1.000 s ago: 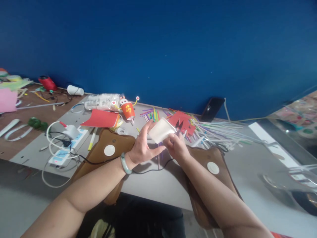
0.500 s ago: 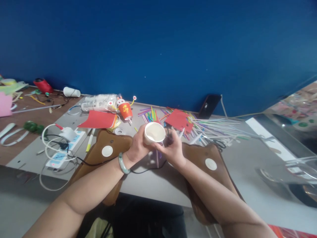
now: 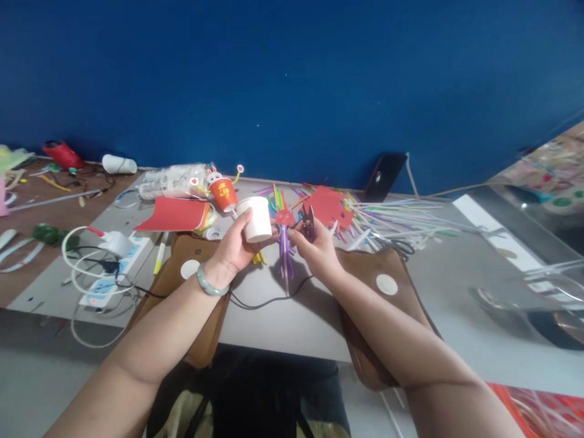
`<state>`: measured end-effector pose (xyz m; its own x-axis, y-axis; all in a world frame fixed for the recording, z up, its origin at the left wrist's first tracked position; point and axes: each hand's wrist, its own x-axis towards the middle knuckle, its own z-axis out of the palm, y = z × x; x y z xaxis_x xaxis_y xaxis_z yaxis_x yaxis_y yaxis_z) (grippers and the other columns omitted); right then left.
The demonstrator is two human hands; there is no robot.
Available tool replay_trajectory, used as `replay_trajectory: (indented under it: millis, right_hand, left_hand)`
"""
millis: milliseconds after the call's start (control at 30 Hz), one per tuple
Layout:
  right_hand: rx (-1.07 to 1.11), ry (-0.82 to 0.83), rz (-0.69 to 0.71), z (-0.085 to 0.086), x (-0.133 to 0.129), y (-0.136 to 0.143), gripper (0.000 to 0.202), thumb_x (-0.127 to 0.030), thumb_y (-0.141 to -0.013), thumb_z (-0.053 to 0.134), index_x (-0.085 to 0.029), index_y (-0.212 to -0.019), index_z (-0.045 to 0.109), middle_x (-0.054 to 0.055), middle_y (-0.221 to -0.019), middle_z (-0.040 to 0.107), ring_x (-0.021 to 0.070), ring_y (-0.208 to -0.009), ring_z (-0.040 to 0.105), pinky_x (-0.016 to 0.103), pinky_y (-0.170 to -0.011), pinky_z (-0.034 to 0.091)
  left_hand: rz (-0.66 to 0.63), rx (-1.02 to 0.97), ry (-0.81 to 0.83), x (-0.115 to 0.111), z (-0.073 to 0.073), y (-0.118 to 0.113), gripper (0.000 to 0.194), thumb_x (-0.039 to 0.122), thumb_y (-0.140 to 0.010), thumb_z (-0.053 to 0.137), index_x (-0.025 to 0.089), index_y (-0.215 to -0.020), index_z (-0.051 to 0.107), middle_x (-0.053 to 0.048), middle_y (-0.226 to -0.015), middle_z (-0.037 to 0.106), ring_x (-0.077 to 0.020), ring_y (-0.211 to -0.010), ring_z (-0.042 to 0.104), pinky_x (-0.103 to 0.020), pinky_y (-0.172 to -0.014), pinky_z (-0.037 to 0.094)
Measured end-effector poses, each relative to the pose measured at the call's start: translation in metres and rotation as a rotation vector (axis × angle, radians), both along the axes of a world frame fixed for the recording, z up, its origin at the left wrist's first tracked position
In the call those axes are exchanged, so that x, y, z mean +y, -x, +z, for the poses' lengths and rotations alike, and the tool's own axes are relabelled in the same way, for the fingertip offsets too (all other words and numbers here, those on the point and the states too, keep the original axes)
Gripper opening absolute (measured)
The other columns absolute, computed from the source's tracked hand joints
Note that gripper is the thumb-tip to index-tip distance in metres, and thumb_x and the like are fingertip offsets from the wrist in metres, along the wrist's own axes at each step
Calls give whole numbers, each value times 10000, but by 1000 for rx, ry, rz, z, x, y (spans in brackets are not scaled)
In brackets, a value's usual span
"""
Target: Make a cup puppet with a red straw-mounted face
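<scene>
A plain white paper cup (image 3: 256, 220) is gripped in my left hand (image 3: 232, 248), its side wall turned towards me. My right hand (image 3: 319, 248) is closed around small black snips (image 3: 307, 222), whose blades point up and away. Between the two hands, a bundle of purple sticks (image 3: 285, 252) with a round red piece (image 3: 284, 218) lies on the table. Just behind the cup, to its left, is a decorated red cup figure (image 3: 223, 193) with yellow arms and a white face.
Red paper sheets (image 3: 176, 214) lie left, a red card (image 3: 326, 205) right among many thin coloured sticks (image 3: 392, 222). Two brown cushions (image 3: 387, 310) lie beneath my forearms. A power strip (image 3: 119, 274) with cables stands left, and a phone (image 3: 385, 176) leans on the blue wall.
My left hand has moved the white cup left, away from my right hand. The cup has turned from showing its opening to showing its side; the snips now show clearly.
</scene>
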<state>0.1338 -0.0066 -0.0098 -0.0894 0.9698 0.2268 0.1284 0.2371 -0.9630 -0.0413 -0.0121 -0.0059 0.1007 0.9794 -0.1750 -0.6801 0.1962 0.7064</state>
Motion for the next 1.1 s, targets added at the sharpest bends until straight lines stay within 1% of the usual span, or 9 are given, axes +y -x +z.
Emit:
replay_trajectory:
  millis: [100,200,367,500,600,700,800,900,1100]
  right_hand:
    - [-37,-21,-1,-2,0,2,256,-377,-803,702,-214,-780,507,-52,-643,527,102,-570,478,258,-555,387]
    - [-43,-45,-17,-2,-1,3,253,-375,-810,690,-221,-781,491,-58,-646,501,100,-568,457,262,-560,380]
    - [-77,-160,16,-2,-8,5,270,-385,-806,700,-237,-806,474,-58,-647,487,98,-560,419,265,-556,372]
    - [-60,-198,82,-5,-11,3,220,-379,-864,638,-247,-880,463,-49,-686,522,110,-584,472,275,-583,404]
    - [-52,-231,47,-5,-8,-1,154,-354,-902,589,-247,-889,479,-42,-684,533,121,-597,494,286,-604,420]
    - [-31,-231,-9,1,-2,-6,150,-348,-882,610,-237,-857,514,-22,-708,568,134,-636,527,291,-620,445]
    - [6,-171,-54,9,1,-8,153,-328,-851,635,-227,-793,535,-22,-688,582,128,-625,532,274,-598,449]
    - [51,-102,-57,13,2,-8,158,-323,-840,643,-220,-766,549,-40,-636,562,101,-544,491,246,-530,417]
    - [119,-59,-29,14,4,-9,215,-367,-790,708,-217,-778,554,-45,-614,589,78,-483,452,218,-459,369]
  left_hand:
    - [23,-20,4,3,0,1,474,485,-820,682,144,-1137,598,-100,-884,730,-215,-793,713,-369,-782,617]
    - [42,-17,40,5,0,3,475,520,-830,658,143,-1113,599,-106,-858,727,-217,-785,714,-372,-788,616]
    - [36,-14,37,5,-1,6,449,512,-835,642,157,-1105,592,-87,-847,722,-211,-774,710,-383,-789,609]
    - [-3,53,-51,4,-4,3,348,351,-760,714,146,-1025,621,-57,-851,712,-180,-742,689,-334,-759,581]
    - [21,154,-175,2,-6,1,336,248,-701,742,142,-1004,645,-36,-880,707,-162,-774,667,-282,-761,544]
    - [31,328,-324,-1,-9,1,402,241,-706,737,158,-1090,648,-50,-984,704,-185,-890,656,-288,-811,520]
    - [73,485,-416,-2,-13,1,496,243,-680,763,172,-1150,624,-69,-1088,688,-218,-1001,637,-324,-885,504]
    - [72,540,-451,0,-16,1,570,266,-654,786,170,-1183,597,-88,-1131,678,-242,-1056,628,-362,-939,485]
    - [98,586,-511,0,-17,2,612,245,-628,798,186,-1189,559,-78,-1115,657,-234,-1034,619,-368,-944,481]
